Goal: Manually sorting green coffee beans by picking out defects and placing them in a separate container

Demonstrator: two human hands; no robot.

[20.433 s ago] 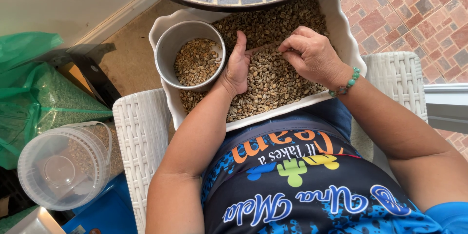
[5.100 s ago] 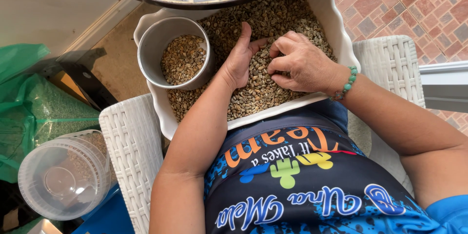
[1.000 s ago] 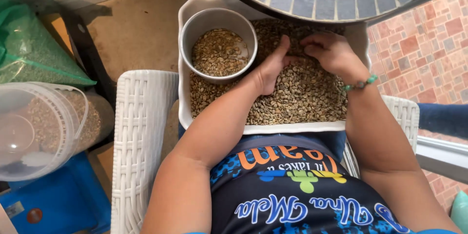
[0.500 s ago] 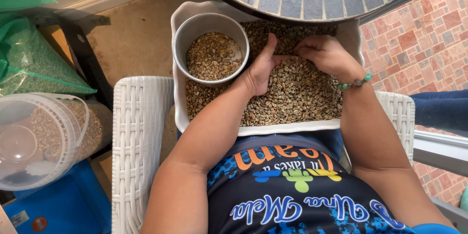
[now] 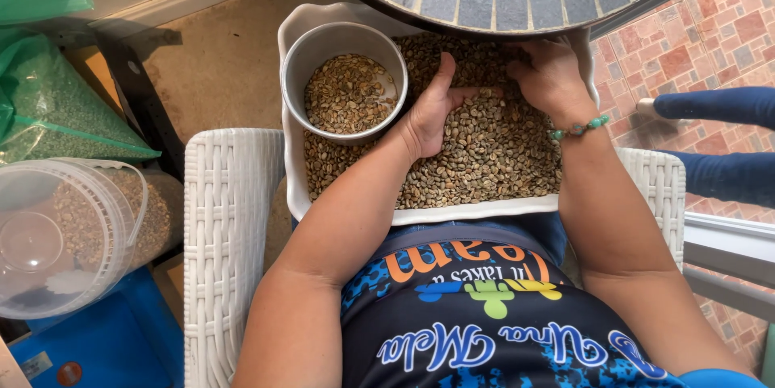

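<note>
1. Sorting of the pale green coffee beans [image 5: 484, 154] was judged to be in hand; they lay in a white rectangular tray [image 5: 292, 186] on the lap.
2. The left hand [image 5: 432, 109] rested flat at 12 o'clock, fingers loosely spread, holding nothing.
3. The right hand [image 5: 549, 77] was curled at 1 o'clock; whether a bean was pinched could not be told.
4. A metal bowl [image 5: 319, 53] of beans sat at 11 o'clock; a careful single-bean pinch was judged needed next.

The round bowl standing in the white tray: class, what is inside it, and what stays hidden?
The round bowl holds a shallow heap of pale beans, with bare wall above them. Its bottom is covered by the beans, and the tray floor beneath it cannot be seen.
</note>
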